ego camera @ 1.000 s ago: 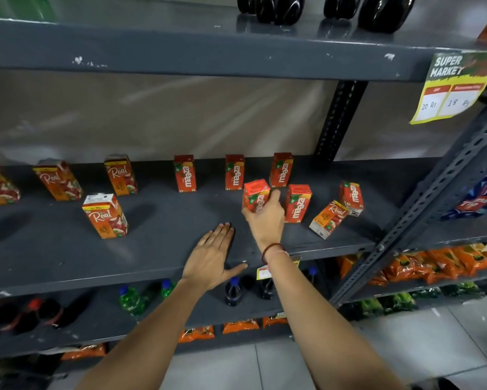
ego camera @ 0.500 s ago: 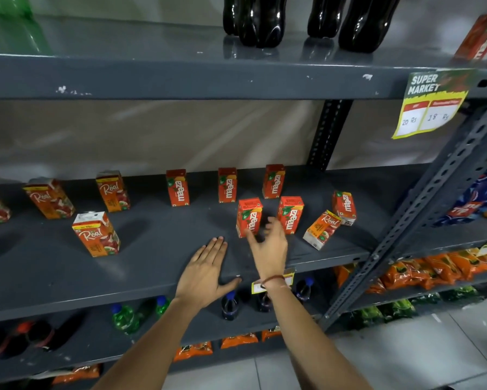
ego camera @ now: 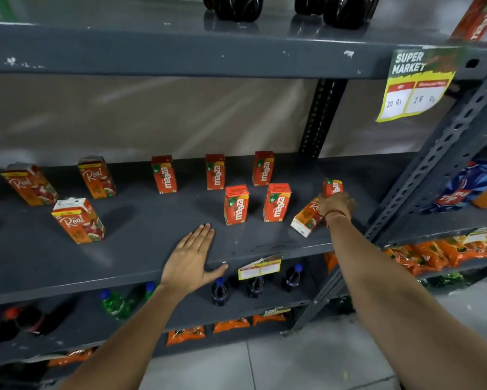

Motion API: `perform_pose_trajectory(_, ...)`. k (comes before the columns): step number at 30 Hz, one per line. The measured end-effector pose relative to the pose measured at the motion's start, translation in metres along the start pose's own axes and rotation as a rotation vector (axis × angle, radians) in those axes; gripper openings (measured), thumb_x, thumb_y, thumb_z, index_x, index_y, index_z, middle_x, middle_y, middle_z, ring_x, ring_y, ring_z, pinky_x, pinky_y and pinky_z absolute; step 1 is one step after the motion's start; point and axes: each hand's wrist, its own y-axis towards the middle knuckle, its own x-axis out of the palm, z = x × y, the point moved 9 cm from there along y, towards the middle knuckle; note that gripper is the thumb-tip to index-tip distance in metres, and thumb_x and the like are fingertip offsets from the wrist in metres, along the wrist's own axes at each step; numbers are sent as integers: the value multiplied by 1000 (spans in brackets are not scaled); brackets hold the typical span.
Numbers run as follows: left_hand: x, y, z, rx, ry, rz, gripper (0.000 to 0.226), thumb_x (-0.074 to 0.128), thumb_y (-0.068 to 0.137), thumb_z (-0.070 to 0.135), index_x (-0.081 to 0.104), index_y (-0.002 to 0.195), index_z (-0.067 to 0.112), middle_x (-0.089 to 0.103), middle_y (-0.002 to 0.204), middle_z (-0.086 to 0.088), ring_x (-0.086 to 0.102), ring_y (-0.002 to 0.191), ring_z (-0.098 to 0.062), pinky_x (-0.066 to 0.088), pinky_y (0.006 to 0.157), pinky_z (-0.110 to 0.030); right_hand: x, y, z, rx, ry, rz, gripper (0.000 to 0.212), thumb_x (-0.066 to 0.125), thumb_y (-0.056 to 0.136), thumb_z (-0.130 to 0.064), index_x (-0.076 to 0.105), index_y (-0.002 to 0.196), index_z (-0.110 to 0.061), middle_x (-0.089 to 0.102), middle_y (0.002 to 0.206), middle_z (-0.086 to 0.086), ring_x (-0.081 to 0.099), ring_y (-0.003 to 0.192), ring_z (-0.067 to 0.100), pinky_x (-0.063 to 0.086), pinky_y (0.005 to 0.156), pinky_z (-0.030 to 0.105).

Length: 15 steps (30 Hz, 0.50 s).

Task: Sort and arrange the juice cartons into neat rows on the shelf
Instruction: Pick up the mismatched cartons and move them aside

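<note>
Seemingly right hand (ego camera: 335, 204) grips rightmost Maaza carton (ego camera: 333, 187).

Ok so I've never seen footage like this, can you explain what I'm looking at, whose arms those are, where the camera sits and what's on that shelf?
No machine here: a person wears a wide-angle camera on the head, looking forward and down, so the two bare arms are their own. The left hand rests flat and open on the dark grey metal shelf. The right hand reaches to a small red Maaza juice carton at the far right; whether the fingers have closed on it is hidden. Beside that hand, an orange Real juice carton leans tilted. Five more red Maaza cartons stand upright in two loose rows, and other orange Real cartons stand to the left.
</note>
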Motion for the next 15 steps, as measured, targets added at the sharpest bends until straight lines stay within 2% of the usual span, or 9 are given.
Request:
perform_pose_trajectory(4, 0, 1, 0, -1, -10, 0, 93, 32, 80, 73, 21, 145, 8, 24, 154, -9, 20, 142, -19, 12, 116, -34, -3, 5, 3, 54, 205, -15, 49, 67, 80, -30, 58, 113, 4, 63, 118, 24, 61, 107, 37, 52, 90, 43)
perform_pose_trajectory(6, 1, 1, -1, -2, -13, -12, 93, 34, 80, 73, 19, 146, 8, 22, 155, -8, 18, 142, -19, 12, 117, -34, -1, 5, 13, 150, 409, -51, 47, 69, 77, -31, 59, 111, 1, 66, 114, 21, 65, 99, 34, 54, 87, 44)
perform_pose_trajectory(9, 2, 1, 0, -2, -12, -14, 93, 32, 81, 73, 17, 146, 9, 19, 156, -7, 15, 143, -17, 10, 117, -33, 6, -3, 30, 322, 713, -95, 65, 67, 73, -43, 49, 121, -3, 62, 116, 13, 65, 95, 29, 54, 86, 44)
perform_pose_trajectory(10, 1, 1, 0, -1, -12, -12, 92, 31, 81, 73, 17, 146, 9, 19, 156, -7, 15, 143, -18, 10, 117, -33, 5, -6, 32, 351, 787, -74, 67, 67, 71, -46, 49, 119, -4, 61, 112, 11, 65, 89, 26, 54, 81, 40)
perform_pose_trajectory(12, 0, -1, 0, 3, -13, -6, 92, 31, 81, 72, 19, 145, 8, 20, 155, -8, 16, 143, -18, 11, 117, -33, -1, -16, 32, 365, 956, 25, 50, 71, 69, -44, 56, 99, -8, 63, 96, 7, 63, 74, 20, 51, 68, 32)
perform_pose_trajectory(14, -2, -1, 0, 4, -11, -11, 91, 30, 82, 72, 18, 145, 8, 19, 156, -8, 15, 143, -18, 12, 118, -33, -9, -34, 23, 320, 1156, 97, 31, 74, 69, -36, 53, 74, -13, 63, 81, 1, 63, 71, 16, 52, 61, 27)
perform_pose_trajectory(15, -2, -1, 0, 4, -12, -19, 92, 29, 82, 72, 17, 146, 8, 18, 156, -8, 14, 143, -18, 11, 118, -33, -12, -45, 16, 280, 1252, 100, 27, 75, 71, -30, 51, 70, -17, 62, 78, -1, 62, 70, 14, 51, 58, 22)
